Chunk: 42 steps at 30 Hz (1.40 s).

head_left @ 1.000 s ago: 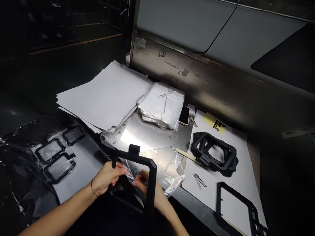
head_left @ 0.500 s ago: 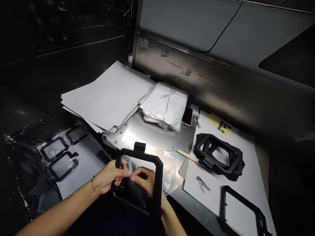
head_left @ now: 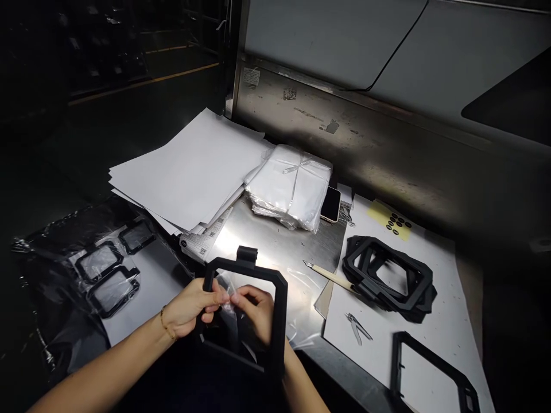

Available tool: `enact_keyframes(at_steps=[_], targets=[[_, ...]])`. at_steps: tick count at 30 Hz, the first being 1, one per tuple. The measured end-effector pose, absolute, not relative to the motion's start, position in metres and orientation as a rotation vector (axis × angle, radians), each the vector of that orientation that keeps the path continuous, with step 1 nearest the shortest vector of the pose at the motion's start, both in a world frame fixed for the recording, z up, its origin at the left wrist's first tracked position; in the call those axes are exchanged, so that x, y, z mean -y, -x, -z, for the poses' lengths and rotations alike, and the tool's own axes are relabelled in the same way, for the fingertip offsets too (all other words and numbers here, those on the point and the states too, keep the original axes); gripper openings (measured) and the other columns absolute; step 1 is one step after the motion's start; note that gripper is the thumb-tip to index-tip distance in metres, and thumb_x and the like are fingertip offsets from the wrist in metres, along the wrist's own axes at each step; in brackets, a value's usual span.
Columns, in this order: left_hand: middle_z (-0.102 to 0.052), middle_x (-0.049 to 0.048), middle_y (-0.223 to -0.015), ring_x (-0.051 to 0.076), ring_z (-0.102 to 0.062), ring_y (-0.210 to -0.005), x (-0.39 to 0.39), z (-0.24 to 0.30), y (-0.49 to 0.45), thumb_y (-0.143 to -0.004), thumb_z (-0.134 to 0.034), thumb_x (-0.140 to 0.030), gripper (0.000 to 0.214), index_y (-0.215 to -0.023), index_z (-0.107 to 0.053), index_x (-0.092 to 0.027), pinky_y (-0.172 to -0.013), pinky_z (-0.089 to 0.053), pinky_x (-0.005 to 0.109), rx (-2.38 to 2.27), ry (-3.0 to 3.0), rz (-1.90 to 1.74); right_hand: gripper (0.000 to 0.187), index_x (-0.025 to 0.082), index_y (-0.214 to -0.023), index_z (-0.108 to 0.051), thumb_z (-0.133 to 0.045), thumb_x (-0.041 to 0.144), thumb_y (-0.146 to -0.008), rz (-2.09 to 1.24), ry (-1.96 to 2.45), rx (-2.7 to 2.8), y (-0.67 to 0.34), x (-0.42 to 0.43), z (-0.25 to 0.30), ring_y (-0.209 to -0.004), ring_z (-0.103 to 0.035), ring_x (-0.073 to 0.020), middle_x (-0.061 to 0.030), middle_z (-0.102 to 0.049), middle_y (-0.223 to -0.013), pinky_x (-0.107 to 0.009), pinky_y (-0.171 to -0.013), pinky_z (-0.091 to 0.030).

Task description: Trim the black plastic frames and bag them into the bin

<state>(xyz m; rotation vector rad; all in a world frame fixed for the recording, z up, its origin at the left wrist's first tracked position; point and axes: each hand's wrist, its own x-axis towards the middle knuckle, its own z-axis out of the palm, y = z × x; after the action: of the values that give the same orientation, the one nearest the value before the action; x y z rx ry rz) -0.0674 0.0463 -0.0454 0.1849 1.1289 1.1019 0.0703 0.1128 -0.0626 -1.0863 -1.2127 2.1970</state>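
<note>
A black plastic frame (head_left: 279, 310) stands tilted up at the near edge of the steel bench. My left hand (head_left: 189, 307) grips the frame's left side, fingers curled round it. Seen through the frame's opening, my right hand (head_left: 256, 310) pinches a clear plastic bag (head_left: 301, 287) between thumb and fingers. The two hands' fingertips nearly touch at the crumpled plastic. The rest of the bag trails flat onto the shiny steel plate (head_left: 267, 238).
White paper sheets (head_left: 189, 166) and a bundle of clear bags (head_left: 290, 186) with a phone (head_left: 330, 205) lie behind. A craft knife (head_left: 329, 274), tweezers (head_left: 356, 327), stacked black frames (head_left: 390, 278) and another frame (head_left: 430, 373) sit right. Bagged frames (head_left: 103, 269) lie left.
The spread clear bag has been gathered in toward the frame. My right hand's fingers have closed on it beside my left thumb. The frame has stayed upright.
</note>
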Motion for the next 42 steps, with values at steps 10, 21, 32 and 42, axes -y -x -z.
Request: enact_keyframes(at_steps=[10, 21, 32, 42], targets=[[-0.053, -0.0039, -0.064, -0.003, -0.028, -0.032, -0.037, 0.062, 0.124, -0.082, -0.046, -0.03, 0.02, -0.084, -0.052, -0.011, -0.025, -0.02, 0.01, -0.848, -0.021, -1.354, 0.028, 0.019, -0.053, -0.031, -0.055, 0.025, -0.068, -2.294, 0.964, 0.52, -0.102, -0.152, 0.052, -0.039, -0.007, -0.0034, 0.0104, -0.014, -0.051, -0.012, -0.032, -0.017], [-0.029, -0.0121, -0.037, -0.002, -0.008, -0.023, -0.053, 0.015, 0.089, -0.08, -0.047, -0.036, 0.027, -0.062, -0.046, -0.016, -0.02, -0.01, 0.009, -0.326, -0.067, -1.474, 0.018, 0.017, -0.059, -0.04, -0.055, 0.016, -0.068, -2.393, 0.96, 0.094, -0.093, -0.142, 0.046, -0.033, -0.024, -0.0011, 0.01, -0.022, -0.049, -0.011, -0.031, -0.027], [-0.026, -0.0099, -0.039, -0.002, -0.005, -0.024, -0.06, 0.004, 0.072, -0.086, -0.028, -0.036, 0.036, -0.064, -0.047, -0.016, -0.022, -0.019, 0.005, -0.127, -0.021, -1.338, 0.022, 0.018, -0.056, -0.038, -0.055, 0.012, -0.067, -2.365, 1.02, -0.029, -0.092, -0.137, 0.044, -0.033, -0.03, -0.002, 0.0088, -0.03, -0.045, -0.013, -0.031, -0.028], [-0.026, -0.0099, -0.039, -0.001, -0.003, -0.025, -0.06, 0.0, 0.067, -0.086, -0.022, -0.044, 0.044, -0.064, -0.047, -0.015, -0.022, -0.017, 0.004, -0.084, 0.056, -1.346, 0.024, 0.017, -0.057, -0.037, -0.058, 0.012, -0.067, -2.367, 1.021, -0.013, -0.09, -0.136, 0.043, -0.033, -0.033, -0.0018, 0.0093, -0.031, -0.045, -0.013, -0.033, -0.031]])
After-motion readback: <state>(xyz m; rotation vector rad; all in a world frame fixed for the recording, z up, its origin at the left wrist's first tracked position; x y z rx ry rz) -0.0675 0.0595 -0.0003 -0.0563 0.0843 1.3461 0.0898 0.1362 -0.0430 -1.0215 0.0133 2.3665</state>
